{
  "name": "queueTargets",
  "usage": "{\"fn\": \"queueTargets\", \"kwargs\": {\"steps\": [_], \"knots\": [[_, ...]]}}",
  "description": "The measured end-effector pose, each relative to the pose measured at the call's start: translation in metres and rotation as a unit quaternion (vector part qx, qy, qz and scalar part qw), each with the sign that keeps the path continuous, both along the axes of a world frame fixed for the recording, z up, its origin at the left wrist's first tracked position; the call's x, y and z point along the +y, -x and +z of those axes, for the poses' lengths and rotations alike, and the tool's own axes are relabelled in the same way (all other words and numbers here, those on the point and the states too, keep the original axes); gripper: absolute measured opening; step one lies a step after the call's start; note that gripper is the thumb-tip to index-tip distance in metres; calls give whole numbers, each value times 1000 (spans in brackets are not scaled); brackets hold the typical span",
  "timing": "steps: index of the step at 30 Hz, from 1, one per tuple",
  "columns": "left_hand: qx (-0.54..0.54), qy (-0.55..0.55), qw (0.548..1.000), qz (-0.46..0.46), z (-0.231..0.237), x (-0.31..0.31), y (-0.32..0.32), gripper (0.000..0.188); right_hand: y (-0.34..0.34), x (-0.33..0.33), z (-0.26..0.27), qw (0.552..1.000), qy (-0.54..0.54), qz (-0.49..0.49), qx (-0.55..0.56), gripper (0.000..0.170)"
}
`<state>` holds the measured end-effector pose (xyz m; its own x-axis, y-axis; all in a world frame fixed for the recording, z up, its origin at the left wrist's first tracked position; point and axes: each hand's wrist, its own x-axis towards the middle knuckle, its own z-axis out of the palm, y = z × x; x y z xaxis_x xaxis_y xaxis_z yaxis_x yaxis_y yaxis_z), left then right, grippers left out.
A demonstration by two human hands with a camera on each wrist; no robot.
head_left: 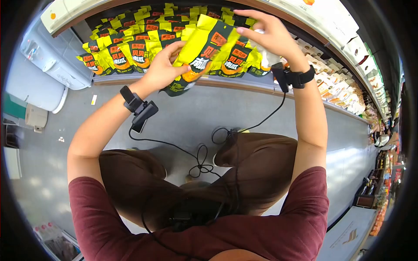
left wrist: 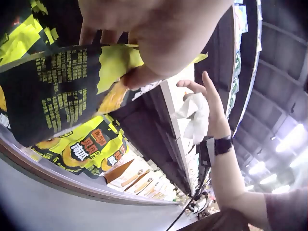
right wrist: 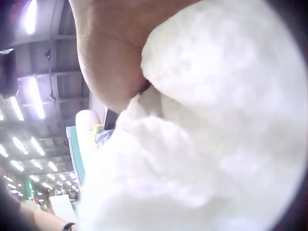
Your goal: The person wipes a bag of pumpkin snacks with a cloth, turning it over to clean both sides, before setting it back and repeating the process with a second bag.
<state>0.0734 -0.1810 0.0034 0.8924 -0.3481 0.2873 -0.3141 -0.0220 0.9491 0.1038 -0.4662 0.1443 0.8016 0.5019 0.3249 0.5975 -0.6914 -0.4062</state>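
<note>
My left hand [head_left: 160,68] grips a yellow-green and black snack bag [head_left: 201,51] by its side, with the thumb across its printed front. The bag is tilted in front of the shelf. In the left wrist view, its dark back with small yellow print faces the camera. My right hand [head_left: 271,38] is at the bag's upper right, thumb and forefinger stretched toward its top corner. Crumpled white tissue [left wrist: 195,118] is held in the right palm by the other fingers. That tissue [right wrist: 207,159] fills most of the right wrist view.
Rows of matching bags [head_left: 117,55] stand on the low shelf behind. White packages [head_left: 337,87] line the shelf to the right. Black cables [head_left: 174,145] run from the wrist cameras across my lap. A white bin-like container [head_left: 37,87] stands at left.
</note>
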Motion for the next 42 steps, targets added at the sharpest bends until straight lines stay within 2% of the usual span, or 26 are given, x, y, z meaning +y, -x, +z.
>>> {"fn": "queueTargets", "kwargs": {"steps": [2,3,4,5,7,8,9,11,12,13,15,16,17,19,21,23,24,25,27,28,29,31,35,37,39,42], "knots": [[-121,-108,980,115,-3,-4,3,56,-11,11,-24,993,-70,-43,87,52],[-120,-109,980,115,2,-6,9,56,-20,17,-38,985,-117,-70,102,56],[-181,-208,950,145,12,-7,16,54,-9,22,-22,970,-73,-69,220,68],[-239,-304,906,174,18,-8,21,53,-10,25,-26,970,-74,-69,221,68],[-262,-343,886,170,15,-10,19,55,-14,28,-41,929,-124,-80,339,63],[-320,-381,851,172,14,-10,18,57,-23,24,-48,947,-57,-65,309,50],[-375,-417,810,174,13,-8,17,59,-31,17,-60,947,-57,-61,309,50],[-379,-437,797,172,2,-6,12,65,-43,8,-80,906,-105,59,405,37],[-384,-456,785,167,3,-5,13,71,-33,13,-71,908,-107,61,400,27],[-383,-457,785,168,3,-5,14,71,-37,11,-73,908,-107,63,400,27],[-354,-464,803,118,2,-9,22,87,-47,-1,-80,916,-147,98,359,27],[-317,-498,802,93,-1,-8,25,100,-38,0,-63,922,-122,100,353,25],[-314,-497,803,96,-6,-6,25,100,-41,-6,-57,922,-119,103,355,25],[-299,-510,801,96,-20,2,22,106,-50,-24,-49,972,64,111,197,23],[-274,-506,813,90,-35,16,15,102,-51,-41,-58,978,52,105,173,21],[-229,-531,812,83,-45,25,9,94,-57,-64,-65,979,139,34,142,21],[-197,-525,824,78,-44,27,8,71,-63,-79,-72,977,170,37,124,24],[-195,-523,826,76,-46,31,5,71,-68,-94,-75,976,173,36,127,24],[-183,-542,818,56,-51,34,1,65,-77,-127,-83,946,285,-43,146,26],[-189,-532,822,66,-52,34,2,54,-76,-140,-86,955,273,-41,104,25],[-188,-531,824,64,-51,33,2,54,-77,-153,-86,955,274,-41,107,25],[-171,-544,820,45,-49,32,2,51,-68,-162,-75,929,328,-144,98,25],[-165,-530,831,31,-62,32,-4,46,-74,-185,-98,891,381,-245,-2,22],[-168,-529,831,21,-67,32,-5,44,-75,-192,-110,887,376,-266,2,22],[-164,-531,831,18,-69,32,-6,44,-77,-201,-121,884,367,-286,-50,24],[-159,-530,833,19,-71,32,-9,43,-81,-206,-130,872,347,-345,-6,24]]}}
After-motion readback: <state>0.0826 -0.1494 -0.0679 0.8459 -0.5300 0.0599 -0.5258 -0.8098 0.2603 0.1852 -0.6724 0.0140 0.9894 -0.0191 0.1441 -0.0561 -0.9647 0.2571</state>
